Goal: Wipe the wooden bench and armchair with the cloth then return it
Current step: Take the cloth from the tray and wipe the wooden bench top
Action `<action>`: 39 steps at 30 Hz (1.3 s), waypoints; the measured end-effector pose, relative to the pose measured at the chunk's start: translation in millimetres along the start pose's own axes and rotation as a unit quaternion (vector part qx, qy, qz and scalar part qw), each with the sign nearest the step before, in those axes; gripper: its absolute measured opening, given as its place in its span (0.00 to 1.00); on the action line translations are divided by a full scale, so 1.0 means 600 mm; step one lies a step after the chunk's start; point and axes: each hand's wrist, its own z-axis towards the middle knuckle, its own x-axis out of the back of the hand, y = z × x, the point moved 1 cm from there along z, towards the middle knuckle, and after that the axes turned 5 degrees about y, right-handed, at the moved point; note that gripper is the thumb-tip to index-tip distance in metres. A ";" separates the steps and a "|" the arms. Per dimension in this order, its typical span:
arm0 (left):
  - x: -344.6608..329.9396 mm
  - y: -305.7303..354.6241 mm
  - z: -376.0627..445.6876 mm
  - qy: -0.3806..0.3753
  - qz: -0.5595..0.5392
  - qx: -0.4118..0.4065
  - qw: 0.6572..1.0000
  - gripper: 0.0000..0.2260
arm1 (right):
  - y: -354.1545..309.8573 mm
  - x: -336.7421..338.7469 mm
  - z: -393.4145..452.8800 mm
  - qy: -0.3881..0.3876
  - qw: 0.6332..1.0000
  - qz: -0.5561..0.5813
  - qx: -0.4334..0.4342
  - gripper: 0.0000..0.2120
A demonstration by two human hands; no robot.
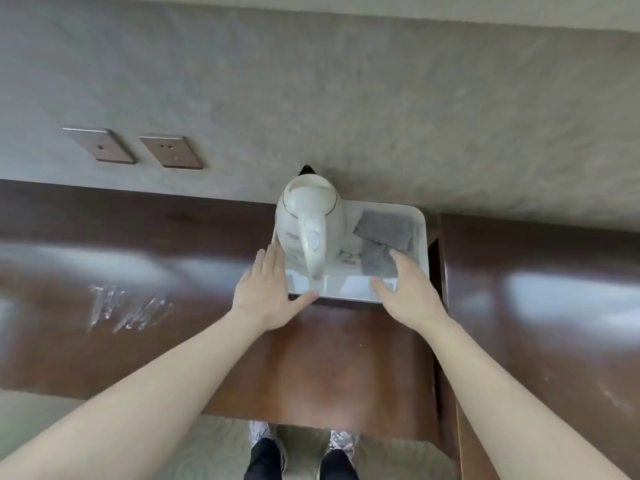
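Head view: the person is standing at a dark wooden bench (322, 368) and looking straight down at it; a white tray (420, 233) is sitting at the bench's far edge against the grey wall (346, 98); a white kettle (310, 220) is standing upright on the tray's left part, and the grey cloth (382, 242) is lying crumpled on the tray's right part, just beside the kettle; the left hand (268, 292) is lying flat with straight fingers along the tray's left side, its thumb touching the tray's near rim; the right hand (407, 289) is reaching over the tray's near right corner with relaxed, spread fingers, grasping nothing, its fingertips just at the cloth's near edge; white smears (128, 310) are showing on the dark wood to the left; two wall plates (135, 148) are sitting on the wall above them.
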 end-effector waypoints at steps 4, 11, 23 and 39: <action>-0.054 -0.017 0.050 0.007 0.011 0.022 1.000 0.59 | 0.018 -0.044 0.063 0.027 0.999 0.005 -0.018 0.31; -0.121 -0.022 0.080 0.046 0.000 0.012 0.999 0.65 | 0.056 -0.083 0.173 0.085 0.990 -0.103 -0.035 0.26; -0.134 -0.022 0.082 0.078 0.003 0.008 0.997 0.66 | 0.073 -0.138 0.206 0.143 0.979 -0.142 -0.012 0.25; -0.071 -0.050 -0.003 0.093 -0.030 -0.001 0.995 0.51 | -0.064 -0.022 0.091 0.171 0.852 0.490 -0.073 0.14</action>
